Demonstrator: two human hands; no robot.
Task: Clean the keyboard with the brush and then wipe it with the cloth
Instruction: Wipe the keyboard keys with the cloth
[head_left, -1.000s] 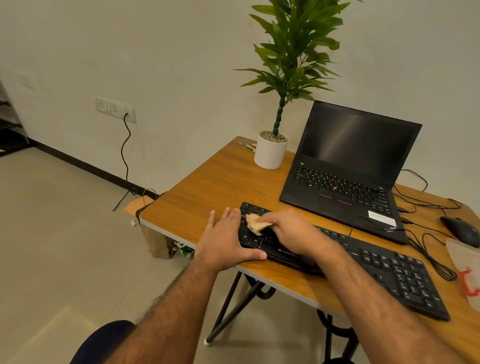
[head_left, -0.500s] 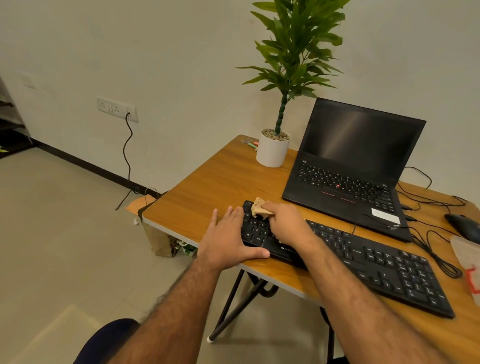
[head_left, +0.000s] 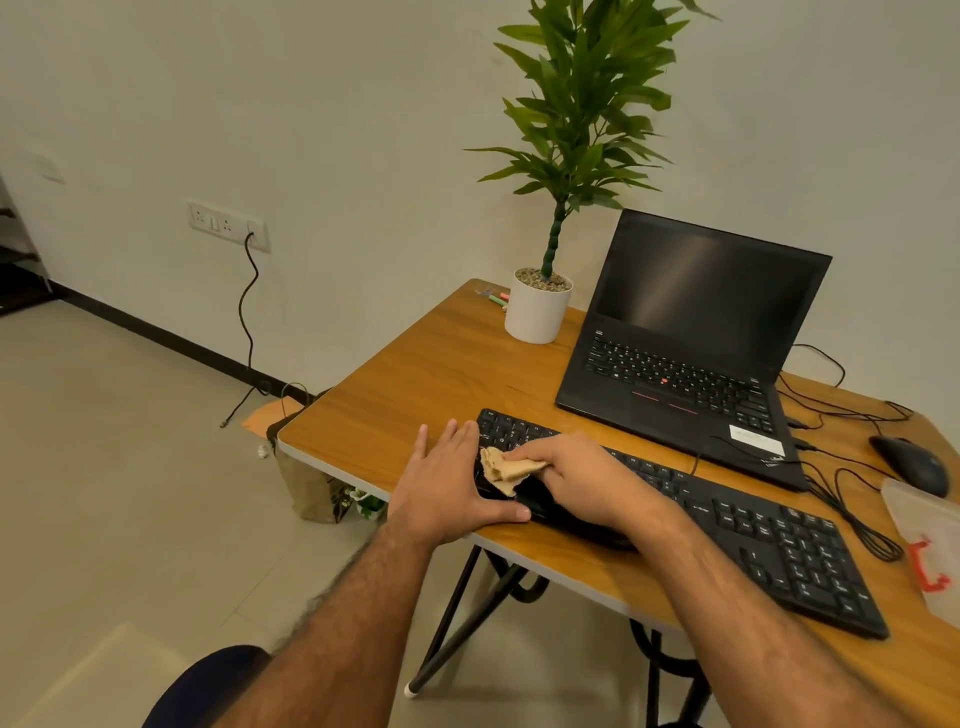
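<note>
The keyboard (head_left: 727, 514) lies black along the near edge of the wooden tabletop (head_left: 415, 384), running from the left corner toward the right. The right hand (head_left: 582, 480) is over its left end, fingers (head_left: 530, 462) curled and pinching a crumpled tan cloth (head_left: 501, 467) against the keys. The left hand (head_left: 449, 491) lies flat at the keyboard's left end, fingers straight on the wood and thumb stretched along the front edge, gripping nothing

Behind the keyboard stands an open laptop (head_left: 691, 338) with a dark screen, and left of it a plant (head_left: 571, 156) in a white pot. Black cables (head_left: 841, 499) trail from the laptop's right side to a mouse (head_left: 909, 465) near the right edge. A pale bag (head_left: 930, 545) with red print is cut off by the frame there

The tabletop rests on black metal legs (head_left: 457, 618) over a pale tiled floor (head_left: 104, 467). The wall (head_left: 311, 104) is plain, with a socket strip (head_left: 228, 224) and a cord hanging from it. A brown paper bag (head_left: 311, 493) sits under the left corner, half hidden. Small coloured items behind the pot are too small to identify, and the keys under the right hand are covered
</note>
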